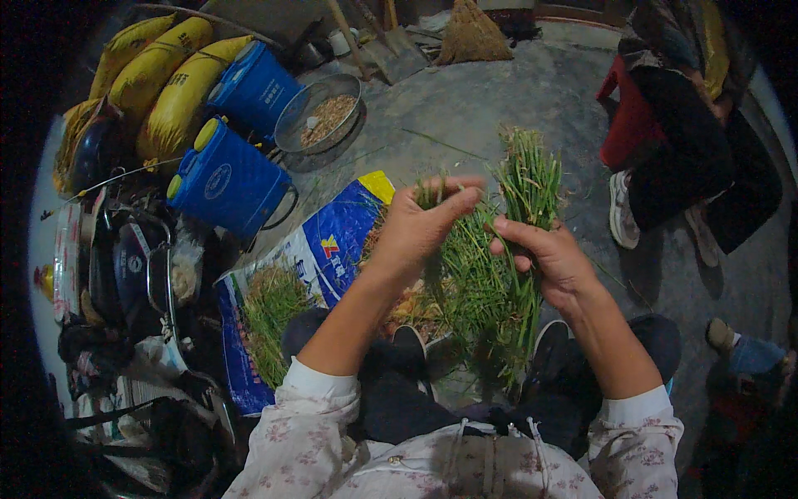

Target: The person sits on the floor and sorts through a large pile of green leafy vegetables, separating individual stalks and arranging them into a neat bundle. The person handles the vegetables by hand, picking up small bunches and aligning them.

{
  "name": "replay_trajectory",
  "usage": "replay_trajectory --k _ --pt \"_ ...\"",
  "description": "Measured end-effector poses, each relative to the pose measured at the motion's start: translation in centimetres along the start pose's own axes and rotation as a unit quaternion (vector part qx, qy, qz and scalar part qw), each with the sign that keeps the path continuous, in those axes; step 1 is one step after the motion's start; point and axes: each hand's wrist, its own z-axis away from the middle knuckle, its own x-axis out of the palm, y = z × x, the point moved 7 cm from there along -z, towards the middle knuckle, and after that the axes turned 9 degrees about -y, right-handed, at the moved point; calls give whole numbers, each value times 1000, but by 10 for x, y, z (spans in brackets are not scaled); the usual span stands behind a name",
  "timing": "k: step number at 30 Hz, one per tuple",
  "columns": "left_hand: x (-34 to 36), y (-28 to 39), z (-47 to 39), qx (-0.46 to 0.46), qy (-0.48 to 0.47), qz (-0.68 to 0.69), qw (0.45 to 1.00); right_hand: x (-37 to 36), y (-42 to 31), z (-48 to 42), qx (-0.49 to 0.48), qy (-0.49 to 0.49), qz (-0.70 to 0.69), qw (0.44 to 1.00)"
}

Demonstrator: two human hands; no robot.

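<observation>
My right hand (548,256) grips a thick bundle of green stalks (530,174), its cut ends pointing up and its leaves hanging down. My left hand (430,218) is just left of it, its fingers curled around a few short green stalks. Between my feet lies a loose heap of greens (474,268), mixed with yellowish leaves. Another pile of thin greens (274,318) rests on a blue and white plastic sack (336,249) spread on the floor.
Two blue sprayer tanks (230,181) and a sieve (318,118) stand at the left, near yellow sacks (181,100). A shovel (396,56) and a straw broom (474,37) are at the back. A person (679,125) sits at the right; another person's leg (754,355) shows below.
</observation>
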Motion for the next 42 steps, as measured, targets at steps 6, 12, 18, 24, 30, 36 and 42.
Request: replay_trajectory --k 6,12,18,24,30,36,42 --pt "-4 0 4 -1 28 113 993 4 -2 -1 21 -11 24 999" --pt "-86 -9 -11 21 192 224 955 -2 1 1 25 -19 -7 999" --pt "-4 0 1 -9 25 84 996 -1 3 -2 39 -26 -10 999" --pt "-2 3 0 -30 -2 65 997 1 3 1 53 -20 -4 998" --pt "-75 21 -10 98 99 214 967 4 1 3 53 -63 -2 997" --pt "-104 28 -7 166 86 263 946 -2 -2 1 42 -61 26 997" --pt "-101 28 -2 134 127 226 957 -11 -3 0 37 -39 17 998"
